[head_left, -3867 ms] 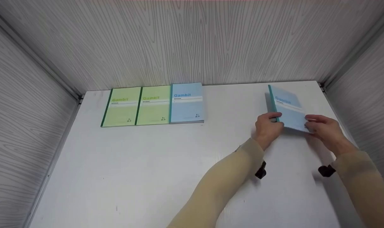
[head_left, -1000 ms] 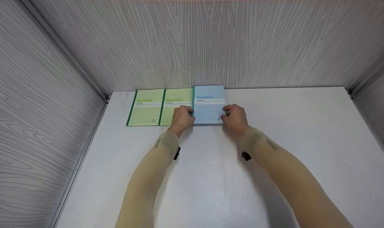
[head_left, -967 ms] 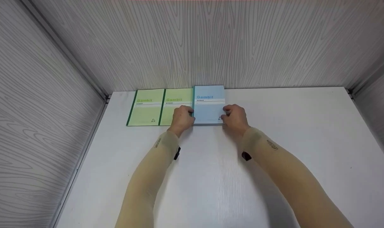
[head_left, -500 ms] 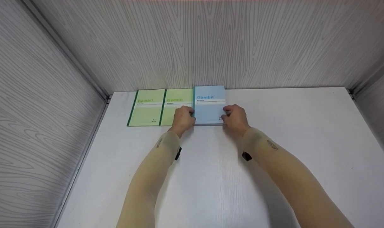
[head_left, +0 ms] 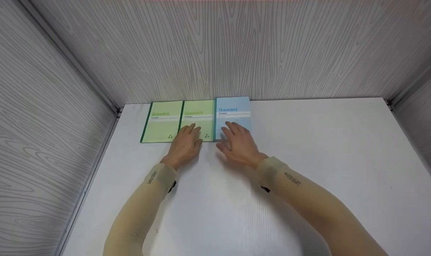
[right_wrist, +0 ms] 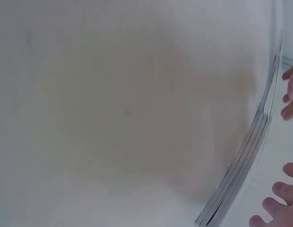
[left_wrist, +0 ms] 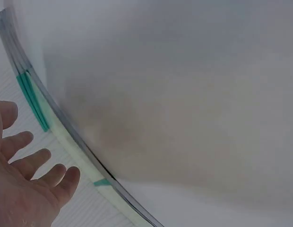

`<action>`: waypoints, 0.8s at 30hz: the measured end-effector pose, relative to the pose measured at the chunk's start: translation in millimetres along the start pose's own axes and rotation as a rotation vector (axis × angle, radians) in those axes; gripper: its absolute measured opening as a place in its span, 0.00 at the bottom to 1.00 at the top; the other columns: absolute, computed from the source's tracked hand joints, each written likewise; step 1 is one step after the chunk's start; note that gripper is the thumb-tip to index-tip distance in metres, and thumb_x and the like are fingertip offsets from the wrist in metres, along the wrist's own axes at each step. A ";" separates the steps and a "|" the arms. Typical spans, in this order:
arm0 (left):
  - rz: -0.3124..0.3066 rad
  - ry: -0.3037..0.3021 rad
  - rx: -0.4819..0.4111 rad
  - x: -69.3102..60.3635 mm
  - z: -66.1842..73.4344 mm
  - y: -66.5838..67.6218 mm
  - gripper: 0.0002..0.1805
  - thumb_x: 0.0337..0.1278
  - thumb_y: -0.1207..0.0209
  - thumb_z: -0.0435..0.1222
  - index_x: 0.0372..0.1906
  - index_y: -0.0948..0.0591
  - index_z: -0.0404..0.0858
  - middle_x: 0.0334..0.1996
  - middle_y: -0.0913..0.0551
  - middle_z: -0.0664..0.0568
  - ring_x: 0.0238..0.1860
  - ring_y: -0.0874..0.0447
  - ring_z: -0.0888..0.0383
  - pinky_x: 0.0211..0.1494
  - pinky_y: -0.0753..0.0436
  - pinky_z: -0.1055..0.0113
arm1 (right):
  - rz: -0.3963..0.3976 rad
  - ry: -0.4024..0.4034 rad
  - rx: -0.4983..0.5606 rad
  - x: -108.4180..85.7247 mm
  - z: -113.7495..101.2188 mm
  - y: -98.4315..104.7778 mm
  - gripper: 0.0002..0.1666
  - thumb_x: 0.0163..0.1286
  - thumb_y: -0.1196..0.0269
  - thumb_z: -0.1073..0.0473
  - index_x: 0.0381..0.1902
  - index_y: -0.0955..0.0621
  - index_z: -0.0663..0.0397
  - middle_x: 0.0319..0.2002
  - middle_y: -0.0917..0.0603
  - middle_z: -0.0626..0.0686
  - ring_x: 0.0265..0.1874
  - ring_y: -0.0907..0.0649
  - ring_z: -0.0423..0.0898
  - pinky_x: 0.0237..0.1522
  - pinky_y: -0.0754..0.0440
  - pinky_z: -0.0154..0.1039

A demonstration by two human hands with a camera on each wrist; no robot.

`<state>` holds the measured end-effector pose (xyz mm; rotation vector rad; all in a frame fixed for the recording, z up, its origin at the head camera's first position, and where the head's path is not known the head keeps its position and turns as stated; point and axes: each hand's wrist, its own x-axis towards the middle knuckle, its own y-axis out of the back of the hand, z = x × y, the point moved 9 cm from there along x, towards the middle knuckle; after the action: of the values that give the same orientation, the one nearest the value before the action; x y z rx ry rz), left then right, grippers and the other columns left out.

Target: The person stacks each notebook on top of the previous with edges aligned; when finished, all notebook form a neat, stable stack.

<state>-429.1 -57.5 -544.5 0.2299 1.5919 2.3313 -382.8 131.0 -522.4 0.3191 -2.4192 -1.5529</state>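
My left hand (head_left: 184, 147) lies over the lower part of the middle green notebook (head_left: 198, 108), its fingers spread and relaxed. My right hand (head_left: 239, 146) is over the lower half of the blue notebook (head_left: 232, 103), fingers spread too, hiding its bottom right corner. Neither holds anything; contact with the covers cannot be told from the head view. Another green notebook (head_left: 161, 124) lies at the left end of the row. In the left wrist view, loose fingers of the left hand (left_wrist: 30, 177) show beside teal spines (left_wrist: 32, 101). Layered edges (right_wrist: 236, 172) in the right wrist view show several notebooks stacked.
The row sits on a white table (head_left: 208, 206) against the wood-grain back panel (head_left: 237, 49). A side panel (head_left: 34, 124) stands at the left, another (head_left: 427, 92) at the right. White tabletop extends right of the blue notebook.
About four seconds ago both hands held a blue notebook at the far right; later they gripped the sides of the blue stack. Now they have let go, drawn back and opened.
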 end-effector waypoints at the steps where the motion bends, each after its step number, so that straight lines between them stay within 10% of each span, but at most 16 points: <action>1: -0.017 -0.013 0.026 -5.6 -5.2 -2.2 0.34 0.91 0.49 0.48 0.89 0.35 0.41 0.92 0.41 0.43 0.94 0.47 0.40 0.95 0.43 0.41 | -0.032 0.041 -0.034 0.8 -11.7 -8.4 0.46 0.88 0.47 0.33 0.88 0.34 0.57 0.91 0.39 0.62 0.92 0.40 0.64 0.91 0.41 0.66; 10: -0.158 -0.046 0.143 -35.0 -11.2 -11.2 0.38 0.91 0.52 0.50 0.92 0.43 0.40 0.94 0.50 0.41 0.95 0.55 0.38 0.96 0.50 0.38 | -0.258 0.154 -0.214 11.1 -51.1 -57.1 0.59 0.86 0.61 0.21 0.92 0.46 0.60 0.94 0.48 0.60 0.95 0.52 0.60 0.95 0.55 0.63; 24: -0.178 -0.096 0.127 -60.0 -9.3 -11.6 0.40 0.90 0.53 0.53 0.92 0.43 0.37 0.94 0.50 0.38 0.95 0.56 0.35 0.97 0.51 0.40 | -0.269 0.224 -0.299 -1.5 -66.1 -64.8 0.57 0.87 0.62 0.22 0.90 0.40 0.62 0.92 0.40 0.60 0.95 0.49 0.58 0.96 0.53 0.58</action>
<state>-373.6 -82.2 -556.2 0.2155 1.6436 2.0582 -356.9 48.3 -555.1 0.7380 -2.0043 -1.8472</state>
